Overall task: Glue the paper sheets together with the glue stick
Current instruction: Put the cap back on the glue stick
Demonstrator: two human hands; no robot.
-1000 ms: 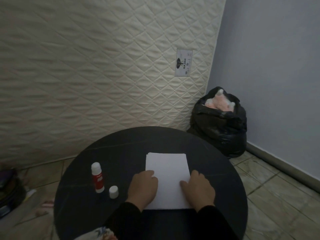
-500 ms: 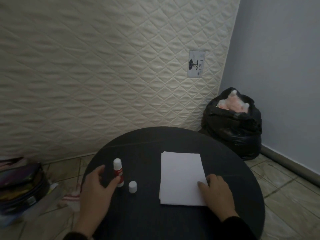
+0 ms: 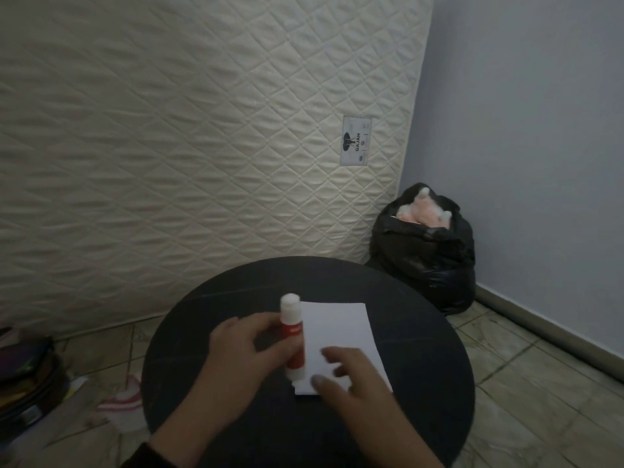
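The left hand point(image 3: 236, 363) grips the uncapped glue stick point(image 3: 292, 336) upright above the round black tabletop point(image 3: 422, 332), fingers point(image 3: 266, 324) wrapped round its red-labelled barrel, white tip clear above them. The stick stands at the left edge of the white paper sheets point(image 3: 337, 329), which lie on the tabletop. The right hand point(image 3: 358, 386) rests on the sheets' near part, fingers blurred, loosely spread, grasping nothing.

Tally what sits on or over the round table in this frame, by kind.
Glue stick: 1, gripped by the left hand
Paper stack: 1, sheet count unclear
Hands: 2, the right hand resting on the paper
Total: 4
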